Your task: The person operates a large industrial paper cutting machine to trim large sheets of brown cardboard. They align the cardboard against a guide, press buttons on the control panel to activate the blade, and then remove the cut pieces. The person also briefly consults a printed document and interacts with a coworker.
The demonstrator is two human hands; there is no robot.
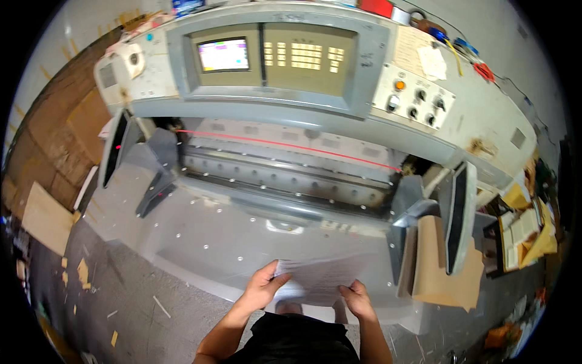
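Note:
Sheets of printed paper [318, 279] hang in the air between my hands, over the front edge of a large paper cutting machine. They are blurred, so I cannot tell how many there are. My left hand [267, 285] pinches the left edge, thumb on top. At the lower right edge, my right hand [357, 297] grips the same paper with the thumb across it. Beyond them lies the grey machine table [224, 230], dotted with small metal studs. A red light line [291, 145] runs across the bed under the machine's head.
A lit screen [224, 54] and keypad [306, 56] face me above. Knobs and an orange button sit on a panel [413, 97] at right. Upright side guards [461, 218] flank the table. Brown cardboard [445, 267] leans at right. Paper scraps [83, 273] litter the floor at left.

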